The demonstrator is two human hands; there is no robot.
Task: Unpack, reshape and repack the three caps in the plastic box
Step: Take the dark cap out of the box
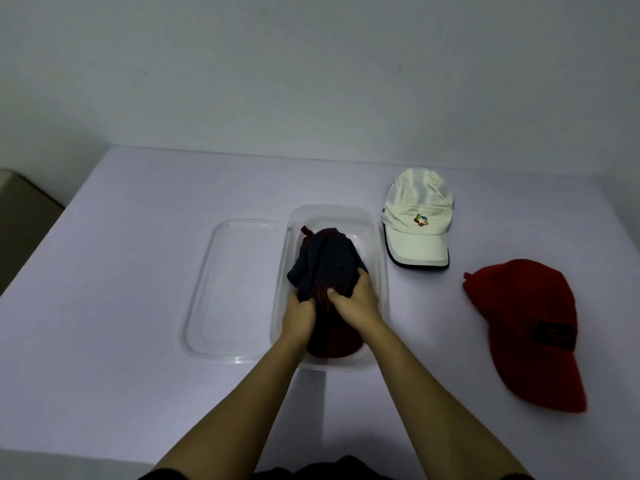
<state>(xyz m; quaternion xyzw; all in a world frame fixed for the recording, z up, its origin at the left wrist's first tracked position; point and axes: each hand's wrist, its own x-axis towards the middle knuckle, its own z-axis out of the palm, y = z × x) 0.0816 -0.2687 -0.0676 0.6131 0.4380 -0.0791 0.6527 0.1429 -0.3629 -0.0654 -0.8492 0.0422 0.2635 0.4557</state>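
Looking down from the head camera, a dark navy cap (329, 268) with red stitching sits inside the clear plastic box (379, 271) at the middle of the white table (121, 271). Its long axis runs toward and away from the person, crown bunched at the far end, dark red brim nearest the body. The left hand (299, 315) and right hand (353, 301) both reach forward into the box, forearms converging, palms down, fingers curled and pinching the cap's fabric near the stitching. The box's clear lid (221, 289) lies flat, touching the box on its left. Just beside the box on the right rests a cream cap (417, 216), brim pointing toward the person. A red cap (526, 327) lies further right, brim toward the near right.
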